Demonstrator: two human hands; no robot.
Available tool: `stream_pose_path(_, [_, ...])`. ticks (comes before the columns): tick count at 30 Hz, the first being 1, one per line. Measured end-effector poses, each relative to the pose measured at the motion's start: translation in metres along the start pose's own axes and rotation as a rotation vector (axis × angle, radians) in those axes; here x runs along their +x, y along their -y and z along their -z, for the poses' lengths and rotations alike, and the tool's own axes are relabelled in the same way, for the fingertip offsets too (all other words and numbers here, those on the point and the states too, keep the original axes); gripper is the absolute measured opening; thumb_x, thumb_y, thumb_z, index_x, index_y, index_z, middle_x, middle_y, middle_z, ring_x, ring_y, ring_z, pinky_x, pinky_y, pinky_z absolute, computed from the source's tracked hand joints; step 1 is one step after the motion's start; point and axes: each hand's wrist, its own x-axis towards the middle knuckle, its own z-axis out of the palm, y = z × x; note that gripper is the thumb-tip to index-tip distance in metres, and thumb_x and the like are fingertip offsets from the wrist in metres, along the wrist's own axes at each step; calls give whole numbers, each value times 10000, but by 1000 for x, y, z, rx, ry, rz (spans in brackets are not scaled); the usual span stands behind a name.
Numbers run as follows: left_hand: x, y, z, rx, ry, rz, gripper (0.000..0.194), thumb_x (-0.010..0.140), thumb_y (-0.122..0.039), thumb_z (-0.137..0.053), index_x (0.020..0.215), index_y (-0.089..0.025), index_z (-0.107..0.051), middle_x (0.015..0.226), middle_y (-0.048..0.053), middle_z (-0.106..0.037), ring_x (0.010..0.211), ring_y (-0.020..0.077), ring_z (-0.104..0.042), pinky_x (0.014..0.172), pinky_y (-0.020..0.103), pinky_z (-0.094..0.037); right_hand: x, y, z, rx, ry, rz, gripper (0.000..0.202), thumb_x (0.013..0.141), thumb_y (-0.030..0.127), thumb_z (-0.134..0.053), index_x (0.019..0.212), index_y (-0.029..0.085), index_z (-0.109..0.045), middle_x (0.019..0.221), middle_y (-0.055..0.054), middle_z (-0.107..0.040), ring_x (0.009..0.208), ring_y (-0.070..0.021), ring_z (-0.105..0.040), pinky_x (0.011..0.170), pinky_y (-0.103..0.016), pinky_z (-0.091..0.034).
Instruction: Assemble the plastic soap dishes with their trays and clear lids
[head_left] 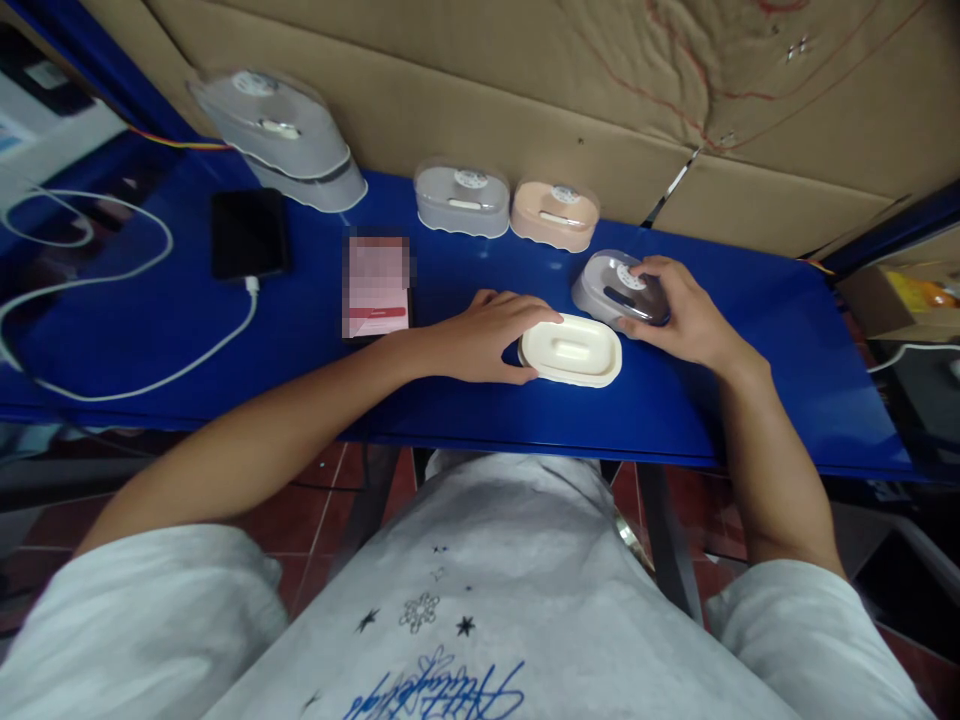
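Observation:
My left hand [499, 335] has its thumb and fingers around the left end of a cream oval container [571, 350] lying on the blue table near its front edge. To the right, my right hand [679, 310] grips a grey oval box with a clear lid [611, 285], thumb at the near side and fingers on the lid by a round white sticker. The two boxes sit close together. Behind them stand a grey lidded box [463, 205] and a peach lidded box [555, 218], side by side.
Stacked grey boxes [289, 145] stand at the back left. A black device [249, 235] with a white cable [161, 375] lies before them, and a phone with a pink screen [377, 290] is beside my left forearm. Cardboard [487, 90] lines the back of the blue table [465, 425].

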Motion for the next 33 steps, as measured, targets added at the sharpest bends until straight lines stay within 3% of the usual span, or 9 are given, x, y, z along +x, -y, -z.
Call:
stream_pose_path(9, [1,-1,-1,-44,-15,40,843,891,-488,-718,1624,-284,-354,1651,139,-502,1497,383,-459,1190,527,-280,2,-3,-8,-32,-97,27,707,852,651,-802,1384,249,-568,1480,-185,-604,1429,-401,-568,1198,-645,-457])
stream_pose_path(15, [4,2,-4,-134,-91,123,1043,832,-453,-776,1683,-288,-196,1549,164,-597,1467,397,-510,1216,618,-221,0,33,-1,-4,-109,37,718,854,649,-785,1431,314,-518,1539,-158,-578,1456,-430,-543,1147,-684,-510])
stream_pose_path(17, [4,4,-5,-156,-111,109,1166,799,-480,-823,1710,-299,-119,1651,199,-490,1506,417,-473,1222,641,-206,0,47,1,-24,-50,44,682,895,636,-746,1468,373,-488,1588,-129,-545,1481,-429,-512,1189,-692,-474])
stream_pose_path(20, [5,4,-7,-186,-135,73,1330,754,-553,-878,1733,-346,-3,1800,204,-220,1586,455,-361,1225,664,-203,-2,62,0,-31,16,72,692,913,611,-730,1509,393,-452,1611,-114,-527,1496,-437,-493,1237,-686,-421])
stream_pose_path(23, [4,2,-8,-206,-131,33,1286,795,-579,-848,1736,-377,5,1822,171,-173,1610,460,-319,1224,674,-203,-5,71,-4,-32,54,90,758,885,625,-759,1516,326,-463,1600,-150,-520,1500,-460,-480,1231,-696,-404])
stream_pose_path(29, [3,-2,-8,-178,-71,33,1045,890,-582,-761,1723,-348,-175,1790,152,-301,1587,438,-363,1240,621,-183,-11,82,-14,-57,146,79,777,885,605,-778,1532,300,-475,1659,-172,-460,1523,-488,-431,1212,-711,-388])
stream_pose_path(33, [3,-2,-8,-166,-85,35,1003,882,-549,-776,1699,-324,-239,1759,154,-366,1583,422,-375,1238,601,-194,-12,81,-16,-26,170,75,800,901,580,-776,1566,306,-428,1648,-169,-473,1533,-447,-443,1212,-671,-426])
